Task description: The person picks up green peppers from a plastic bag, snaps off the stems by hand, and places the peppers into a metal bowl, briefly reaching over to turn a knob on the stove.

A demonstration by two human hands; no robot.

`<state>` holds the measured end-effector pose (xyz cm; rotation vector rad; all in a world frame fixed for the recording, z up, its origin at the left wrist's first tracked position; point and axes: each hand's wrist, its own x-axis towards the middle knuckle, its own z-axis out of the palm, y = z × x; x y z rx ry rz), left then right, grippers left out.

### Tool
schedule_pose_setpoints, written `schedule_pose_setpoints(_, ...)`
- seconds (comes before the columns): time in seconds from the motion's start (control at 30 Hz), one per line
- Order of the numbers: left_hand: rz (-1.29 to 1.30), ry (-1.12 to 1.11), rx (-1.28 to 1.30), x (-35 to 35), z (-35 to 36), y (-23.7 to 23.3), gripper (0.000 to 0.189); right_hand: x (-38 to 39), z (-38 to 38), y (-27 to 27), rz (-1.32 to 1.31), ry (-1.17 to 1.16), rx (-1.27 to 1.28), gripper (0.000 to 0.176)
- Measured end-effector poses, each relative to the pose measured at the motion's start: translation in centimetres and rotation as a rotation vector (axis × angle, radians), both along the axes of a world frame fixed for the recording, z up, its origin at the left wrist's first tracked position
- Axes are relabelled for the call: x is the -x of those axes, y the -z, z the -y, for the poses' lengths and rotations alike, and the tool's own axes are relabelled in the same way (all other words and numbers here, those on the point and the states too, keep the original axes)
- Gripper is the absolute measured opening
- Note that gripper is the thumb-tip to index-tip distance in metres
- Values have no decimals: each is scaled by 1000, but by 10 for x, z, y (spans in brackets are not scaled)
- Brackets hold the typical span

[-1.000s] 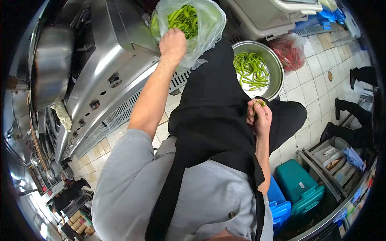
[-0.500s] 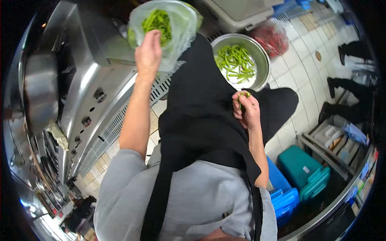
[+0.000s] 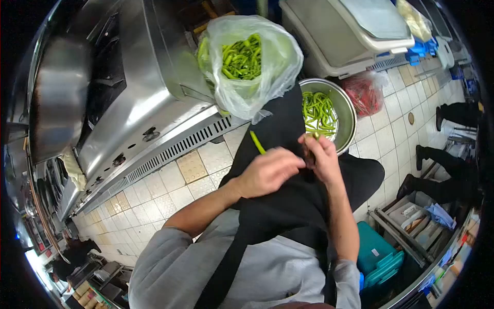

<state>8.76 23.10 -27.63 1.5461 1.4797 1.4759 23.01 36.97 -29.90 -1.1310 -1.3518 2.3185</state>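
My left hand (image 3: pixel 268 172), a little blurred, is over my lap with a long green chili pepper (image 3: pixel 257 142) sticking out of its closed fingers. Right beside it, my right hand (image 3: pixel 323 157) is closed, and a small bit of green shows at its fingertips; what else it holds is hidden. Beyond my left hand stands an open clear plastic bag (image 3: pixel 280 56) filled with green chili peppers (image 3: pixel 242 57). Past my right hand is a round metal pot (image 3: pixel 349 110) with more green chili peppers (image 3: pixel 318 110) on its bottom.
A steel stove front (image 3: pixel 134 139) runs along the left. A bag of red chilies (image 3: pixel 364 95) lies by the pot, below a lidded grey bin (image 3: pixel 329 38). At right are a teal tub (image 3: pixel 374 247), a cart (image 3: pixel 406 226) and another person's legs (image 3: pixel 442 167).
My left hand has come back from the plastic bag to my lap with a green chili pepper, close to my right hand. The view has shifted, and my right hand stays closed.
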Motion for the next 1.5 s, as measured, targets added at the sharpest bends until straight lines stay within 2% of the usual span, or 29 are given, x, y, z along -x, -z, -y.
schedule_pose_setpoints(0.1, -4, 278, -108, 10, 4, -12, 31, 60, -23, -20, -51, -127, -34, 22)
schedule_pose_setpoints(0.13, 2, 276, -99, 13, 7, -22, 31, 82, -27, -27, -69, -147, -70, 21)
schedule_pose_setpoints(0.2, 515, 363, 247, 14, 15, -39, 32, 125, -36, -34, -54, -233, -146, 25)
schedule_pose_setpoints(0.27, 517, 353, 182, 14, 17, -33, 31, 163, -43, -29, -24, -297, -181, 32)
schedule_pose_setpoints(0.33, 491, 336, 147, 20, 19, -35, 26, 194, -45, -18, -123, -385, -510, 57)
schedule_pose_setpoints(0.37, 515, 306, 143, 22, 20, -32, 24, 202, -48, -10, -126, -382, -504, 57)
schedule_pose_setpoints(0.43, 680, 246, 202, 19, 23, -25, 23, 212, -50, 0, 0, -485, -974, 78)
schedule_pose_setpoints(0.5, 714, 241, 226, 19, 25, -15, 24, 209, -50, 3, -7, -492, -911, 82)
schedule_pose_setpoints(0.57, 575, 350, 261, 21, 29, 11, 28, 199, -52, 13, -120, -399, -1012, 75)
schedule_pose_setpoints(0.6, 406, 414, 207, 25, 31, 23, 34, 190, -53, 16, -114, -399, -1012, 75)
schedule_pose_setpoints(0.63, 322, 561, 256, 33, 33, 33, 39, 178, -53, 16, -164, -351, -825, 68)
schedule_pose_setpoints(0.67, 304, 611, 234, 36, 33, 32, 40, 164, -53, 15, -213, -302, -638, 61)
schedule_pose_setpoints(0.7, 289, 661, 214, 38, 33, 29, 42, 148, -52, 13, -205, -298, -637, 61)
schedule_pose_setpoints(0.73, 294, 667, 213, 40, 33, 28, 42, 129, -50, 11, -220, -237, -558, 53)
schedule_pose_setpoints(0.8, 403, 744, 269, 46, 30, 27, 44, 86, -45, 9, -228, -164, -484, 45)
schedule_pose_setpoints(0.83, 370, 733, 241, 46, 28, 30, 33, 61, -41, 15, -170, -103, -439, 42)
schedule_pose_setpoints(0.9, 296, 548, 261, 36, 27, 36, 20, 18, -25, 25, -83, -7, -401, 38)
schedule_pose_setpoints(0.97, 591, 167, 529, 19, 10, 21, 22, -30, -7, 32, -79, 214, -181, 37)
schedule_pose_setpoints(1.03, 510, -64, 625, 14, -25, 17, 27, -66, 10, 43, -89, 298, -122, 39)
schedule_pose_setpoints(1.07, 424, -36, 662, 12, -34, 23, 30, -76, 18, 42, -91, 335, -86, 39)
schedule_pose_setpoints(1.1, 180, -4, 568, 3, -39, 25, 30, -85, 26, 41, -94, 368, -44, 38)
schedule_pose_setpoints(1.17, -99, 102, 384, -10, -32, 40, 28, -91, 38, 39, -116, 315, -45, 39)
schedule_pose_setpoints(1.23, 432, 123, 532, -14, -18, 39, 25, -92, 45, 43, -87, 172, -101, 39)
schedule_pose_setpoints(1.27, 622, 132, 477, -10, -14, 42, 22, -91, 46, 43, -66, 139, -118, 38)
schedule_pose_setpoints(1.3, 636, 137, 455, -4, -9, 37, 22, -90, 46, 43, -46, 104, -144, 37)
schedule_pose_setpoints(1.37, 211, 143, 386, 4, 8, 23, 26, -94, 44, 46, -70, 123, -131, 36)
schedule_pose_setpoints(1.43, -307, 517, 258, 22, 24, 6, 51, -94, 40, 49, -97, 148, -125, 35)
schedule_pose_setpoints(1.47, -303, 606, 310, 23, 33, 6, 65, -94, 40, 51, -93, 147, -128, 35)
schedule_pose_setpoints(1.5, -290, 623, 362, 27, 39, 1, 59, -95, 40, 53, -85, 144, -130, 35)
